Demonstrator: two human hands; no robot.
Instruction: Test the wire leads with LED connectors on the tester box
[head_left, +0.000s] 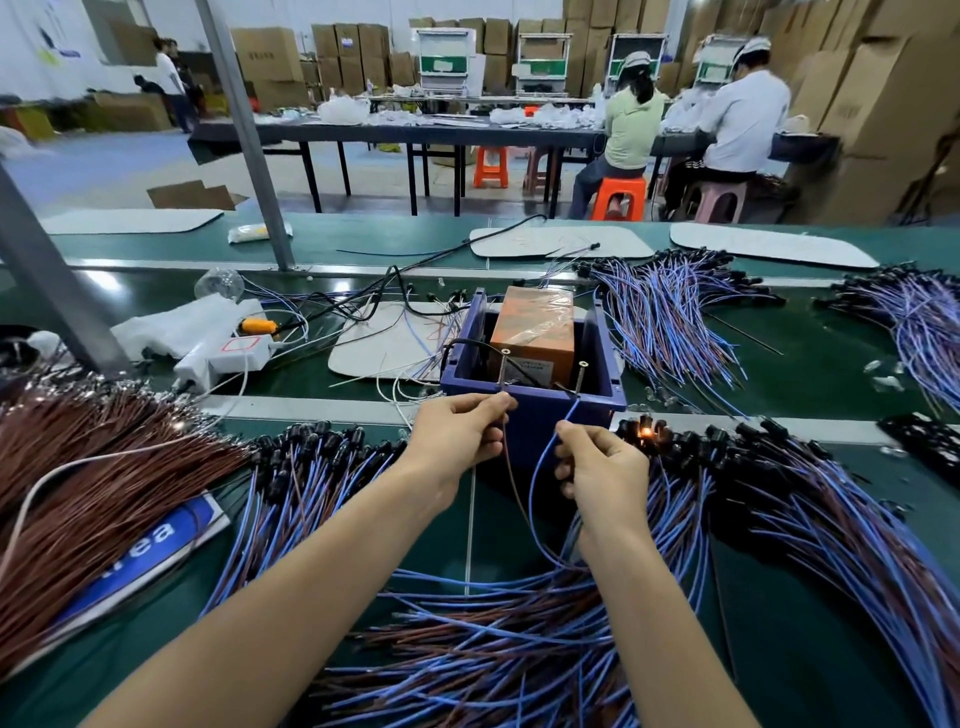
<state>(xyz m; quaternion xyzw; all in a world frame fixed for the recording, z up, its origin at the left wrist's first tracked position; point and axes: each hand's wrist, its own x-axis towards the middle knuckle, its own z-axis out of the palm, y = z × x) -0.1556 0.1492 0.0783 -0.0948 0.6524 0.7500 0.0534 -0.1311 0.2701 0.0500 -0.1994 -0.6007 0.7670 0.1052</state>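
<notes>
Thumb and forefinger of the left hand (457, 434) pinch a thin brown wire lead (511, 473) at the left upright screw (505, 371) of the dark blue plastic tester box (530, 431), mid-bench. The right hand (597, 467) pinches the blue wire lead (535, 483), whose tip reaches the right screw (582, 379). Beside that hand a black LED connector (645, 432) glows.

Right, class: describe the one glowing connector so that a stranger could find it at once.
Start at the dark blue box in the middle of the green bench. Just right of its near corner, beyond the right hand, lies a row of black connectors. Only one connector glows orange; the rest are dark.
</notes>
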